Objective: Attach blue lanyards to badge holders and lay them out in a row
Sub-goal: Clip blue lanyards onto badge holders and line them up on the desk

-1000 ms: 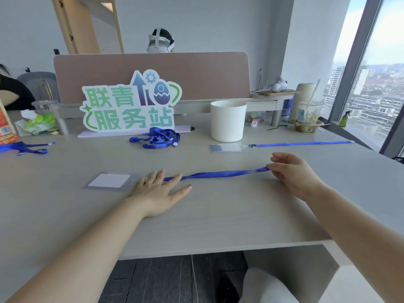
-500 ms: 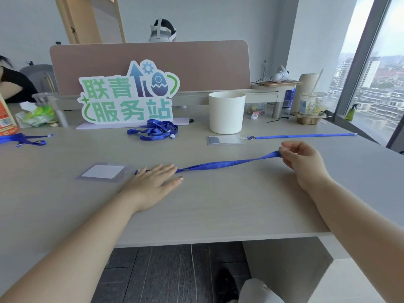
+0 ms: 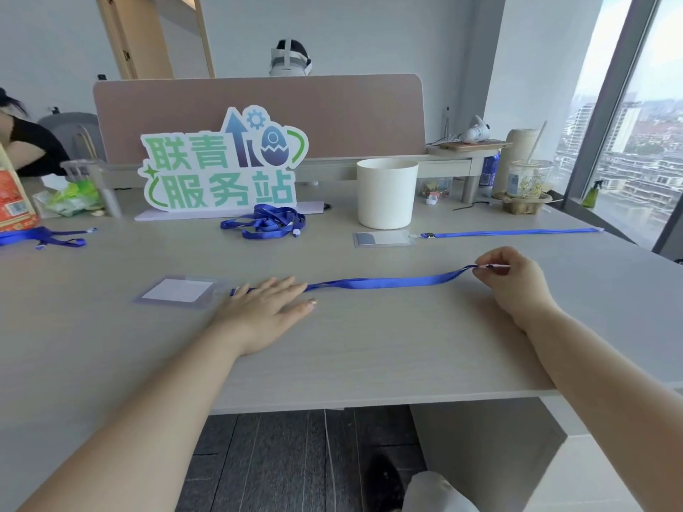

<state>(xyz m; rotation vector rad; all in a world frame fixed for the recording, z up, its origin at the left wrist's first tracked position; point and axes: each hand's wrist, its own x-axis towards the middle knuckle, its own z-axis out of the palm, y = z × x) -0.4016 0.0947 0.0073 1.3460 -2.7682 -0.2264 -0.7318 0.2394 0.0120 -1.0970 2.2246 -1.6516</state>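
A blue lanyard (image 3: 384, 281) lies stretched across the table in front of me. My left hand (image 3: 269, 304) lies flat on its left end, fingers straight, right beside a clear badge holder (image 3: 177, 291) with a white card. My right hand (image 3: 512, 280) pinches the lanyard's right end and lifts it slightly off the table. Farther back, a second badge holder (image 3: 384, 239) lies with its blue lanyard (image 3: 517, 233) attached and laid out straight to the right.
A bundle of loose blue lanyards (image 3: 266, 223) lies before a green and blue sign (image 3: 221, 164). A white bucket (image 3: 386, 194) stands behind the finished badge. More lanyards (image 3: 40, 238) lie at far left. Cups and clutter (image 3: 525, 182) sit at back right.
My right hand has drawn the lanyard's end to the right, pulling the strap out straight. My left hand has stayed pressed on the left end.
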